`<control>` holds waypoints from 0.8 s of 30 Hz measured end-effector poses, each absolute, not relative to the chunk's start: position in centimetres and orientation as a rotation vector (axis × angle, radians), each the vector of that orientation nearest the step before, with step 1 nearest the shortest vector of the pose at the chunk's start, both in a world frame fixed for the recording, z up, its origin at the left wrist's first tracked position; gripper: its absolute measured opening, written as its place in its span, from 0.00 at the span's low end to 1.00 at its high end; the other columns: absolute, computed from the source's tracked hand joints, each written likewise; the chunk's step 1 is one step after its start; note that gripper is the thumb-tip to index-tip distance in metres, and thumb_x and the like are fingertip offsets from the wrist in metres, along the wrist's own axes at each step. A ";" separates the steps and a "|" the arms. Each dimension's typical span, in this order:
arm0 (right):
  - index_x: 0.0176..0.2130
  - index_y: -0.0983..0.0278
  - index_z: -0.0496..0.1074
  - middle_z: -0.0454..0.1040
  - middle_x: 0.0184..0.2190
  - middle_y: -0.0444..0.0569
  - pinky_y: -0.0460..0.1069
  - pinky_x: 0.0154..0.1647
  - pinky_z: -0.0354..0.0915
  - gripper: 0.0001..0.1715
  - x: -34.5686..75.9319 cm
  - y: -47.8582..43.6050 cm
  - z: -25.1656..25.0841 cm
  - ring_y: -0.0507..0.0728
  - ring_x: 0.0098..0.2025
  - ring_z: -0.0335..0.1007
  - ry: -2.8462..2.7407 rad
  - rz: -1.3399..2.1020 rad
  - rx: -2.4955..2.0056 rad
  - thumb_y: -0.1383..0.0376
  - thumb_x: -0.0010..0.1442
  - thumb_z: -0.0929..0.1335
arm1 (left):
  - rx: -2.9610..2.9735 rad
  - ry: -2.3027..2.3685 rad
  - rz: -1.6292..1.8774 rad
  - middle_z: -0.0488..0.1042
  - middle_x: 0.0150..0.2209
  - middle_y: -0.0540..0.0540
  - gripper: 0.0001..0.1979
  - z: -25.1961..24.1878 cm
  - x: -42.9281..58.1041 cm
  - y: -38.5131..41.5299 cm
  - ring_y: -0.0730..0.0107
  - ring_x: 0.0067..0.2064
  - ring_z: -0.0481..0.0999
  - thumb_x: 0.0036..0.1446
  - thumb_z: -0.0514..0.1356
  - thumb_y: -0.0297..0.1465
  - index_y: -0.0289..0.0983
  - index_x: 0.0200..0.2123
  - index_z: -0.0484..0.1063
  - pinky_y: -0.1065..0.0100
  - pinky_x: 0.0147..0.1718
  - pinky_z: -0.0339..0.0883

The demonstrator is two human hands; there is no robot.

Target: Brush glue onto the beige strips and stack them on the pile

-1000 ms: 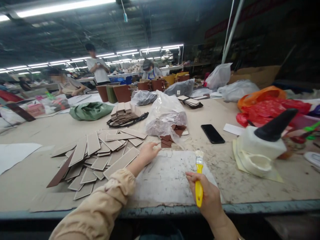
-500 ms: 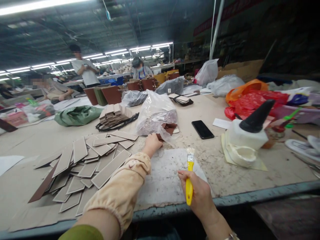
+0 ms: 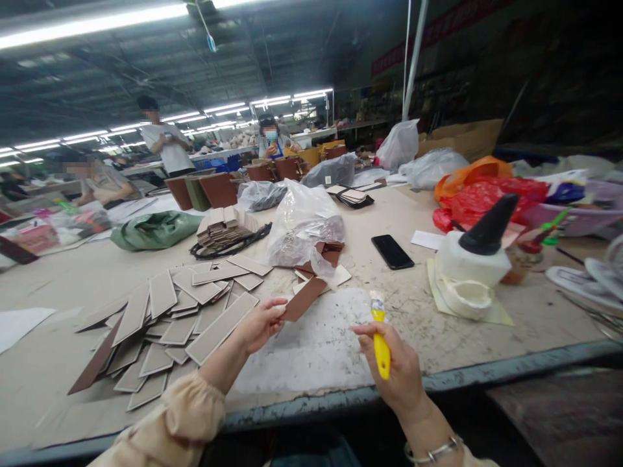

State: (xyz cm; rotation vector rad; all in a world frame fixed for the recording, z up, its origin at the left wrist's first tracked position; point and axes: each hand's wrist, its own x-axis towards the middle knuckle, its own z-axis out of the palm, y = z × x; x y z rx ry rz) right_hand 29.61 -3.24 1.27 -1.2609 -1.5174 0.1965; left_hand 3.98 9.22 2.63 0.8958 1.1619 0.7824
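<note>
Between the fingers of my left hand is one end of a flat brown leather piece, tilted above the white paper sheet. My right hand is wrapped round a yellow-handled brush, its pale bristles pointing away from me. Behind the held piece, a clear plastic bag lies with more brown pieces at its mouth. Left of my left hand spreads a loose pile of beige, pale-edged pieces. A white glue bottle with a black cone top stands to the right.
A black phone lies beyond the brush. Red plastic bags and a purple basket sit at the right. Farther back are a green bag and stacked strips. The table's front edge runs close to me. Several people are in the background.
My left hand has drawn back from the plastic bag's mouth toward the lower left, bringing out a brown leather piece. My right hand still holds the brush, now tilted a little differently.
</note>
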 end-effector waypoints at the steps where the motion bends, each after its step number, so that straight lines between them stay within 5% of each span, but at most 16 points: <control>1: 0.43 0.61 0.68 0.75 0.32 0.44 0.44 0.30 0.68 0.07 29.7 -3.3 1.3 0.50 0.28 0.73 -1.516 0.206 -1.250 0.62 0.65 0.65 | 0.894 1.164 0.750 0.73 0.28 0.50 0.19 2.4 2.9 7.9 0.81 0.22 0.67 0.48 0.67 0.28 0.34 0.44 0.69 0.79 0.20 0.59; 6: 0.44 0.61 0.67 0.76 0.36 0.46 0.44 0.34 0.70 0.07 29.6 -3.2 1.0 0.51 0.31 0.75 -1.522 0.220 -1.240 0.62 0.65 0.65 | 1.063 1.217 0.647 0.73 0.30 0.48 0.21 0.9 -0.2 3.0 0.75 0.28 0.71 0.45 0.68 0.33 0.34 0.44 0.74 0.74 0.28 0.66; 12: 0.44 0.61 0.67 0.77 0.36 0.46 0.45 0.33 0.72 0.08 29.0 -2.9 0.3 0.53 0.32 0.76 -1.571 0.204 -1.241 0.61 0.65 0.65 | 1.656 1.271 0.750 0.71 0.45 0.42 0.13 -0.5 0.1 1.8 0.65 0.42 0.74 0.47 0.63 0.30 0.36 0.39 0.78 0.67 0.40 0.70; 19: 0.48 0.59 0.69 0.77 0.38 0.47 0.49 0.36 0.72 0.12 30.0 -3.2 -0.7 0.55 0.34 0.76 -1.563 0.169 -1.207 0.63 0.65 0.65 | 2.121 1.296 0.955 0.74 0.34 0.43 0.11 -1.1 0.9 1.9 0.68 0.37 0.75 0.60 0.55 0.31 0.37 0.31 0.77 0.66 0.40 0.71; 22: 0.51 0.60 0.69 0.77 0.37 0.47 0.50 0.38 0.72 0.14 30.4 -3.4 -0.6 0.55 0.35 0.75 -1.512 0.147 -1.210 0.64 0.65 0.65 | 2.205 1.308 0.889 0.72 0.47 0.38 0.09 -0.9 1.1 1.5 0.62 0.49 0.73 0.58 0.57 0.30 0.36 0.40 0.75 0.62 0.49 0.69; 24: 0.51 0.60 0.69 0.76 0.37 0.47 0.51 0.39 0.72 0.14 30.4 -3.5 -0.5 0.55 0.36 0.75 -1.491 0.133 -1.219 0.64 0.65 0.65 | 2.294 1.320 0.724 0.64 0.58 0.34 0.20 -0.9 1.6 1.0 0.55 0.59 0.66 0.53 0.62 0.31 0.35 0.50 0.70 0.56 0.56 0.63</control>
